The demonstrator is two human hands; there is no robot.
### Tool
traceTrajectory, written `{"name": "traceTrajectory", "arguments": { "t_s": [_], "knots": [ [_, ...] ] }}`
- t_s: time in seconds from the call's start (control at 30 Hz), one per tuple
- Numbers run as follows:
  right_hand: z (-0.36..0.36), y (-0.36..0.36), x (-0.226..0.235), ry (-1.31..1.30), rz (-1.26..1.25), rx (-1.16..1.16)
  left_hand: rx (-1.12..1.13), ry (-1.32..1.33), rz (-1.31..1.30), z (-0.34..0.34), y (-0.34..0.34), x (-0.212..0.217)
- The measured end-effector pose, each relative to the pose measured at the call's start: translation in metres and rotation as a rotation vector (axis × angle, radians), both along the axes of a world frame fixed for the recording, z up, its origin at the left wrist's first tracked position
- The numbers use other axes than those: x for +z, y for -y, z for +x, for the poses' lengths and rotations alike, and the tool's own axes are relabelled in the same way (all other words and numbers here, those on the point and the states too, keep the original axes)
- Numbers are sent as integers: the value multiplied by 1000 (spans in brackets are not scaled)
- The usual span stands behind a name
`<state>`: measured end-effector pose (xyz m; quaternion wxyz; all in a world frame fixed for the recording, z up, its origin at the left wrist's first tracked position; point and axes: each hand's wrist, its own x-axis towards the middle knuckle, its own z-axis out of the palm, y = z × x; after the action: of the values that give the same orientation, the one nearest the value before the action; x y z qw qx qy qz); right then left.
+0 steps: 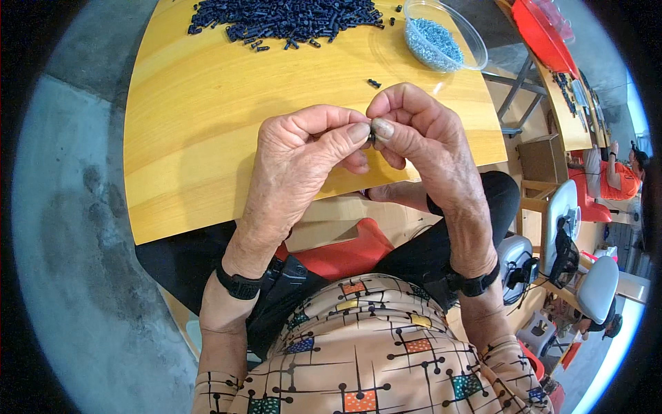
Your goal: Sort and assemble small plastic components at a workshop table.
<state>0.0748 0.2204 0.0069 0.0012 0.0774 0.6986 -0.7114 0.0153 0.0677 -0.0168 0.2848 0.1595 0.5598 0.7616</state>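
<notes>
Black small part (373, 137) | left hand (298, 148) and right hand (431, 138) pinch it together above table (179, 103), toward near edge | step: seems fingertip fitting | next: likely needs steady alignment

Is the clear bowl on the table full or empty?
Partly filled: small silvery pieces lie in the bowl, leaving its right side bare.

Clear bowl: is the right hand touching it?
Apart. The head view shows a strip of bare yellow tabletop between the right hand and the clear bowl.
</notes>
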Motion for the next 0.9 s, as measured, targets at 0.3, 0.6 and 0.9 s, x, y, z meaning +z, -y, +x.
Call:
{"name": "traceTrajectory", "arguments": {
  "t_s": [0.3,0.6,0.9],
  "knots": [
    [-2,17,-12,-162,-43,-133,81,118,193,5,-1,-7],
    [-4,21,-19,-60,-367,-149,61,258,304,6,0,-9],
    [0,17,-10,-83,-255,-119,37,295,275,4,1,-8]
  ]
}}
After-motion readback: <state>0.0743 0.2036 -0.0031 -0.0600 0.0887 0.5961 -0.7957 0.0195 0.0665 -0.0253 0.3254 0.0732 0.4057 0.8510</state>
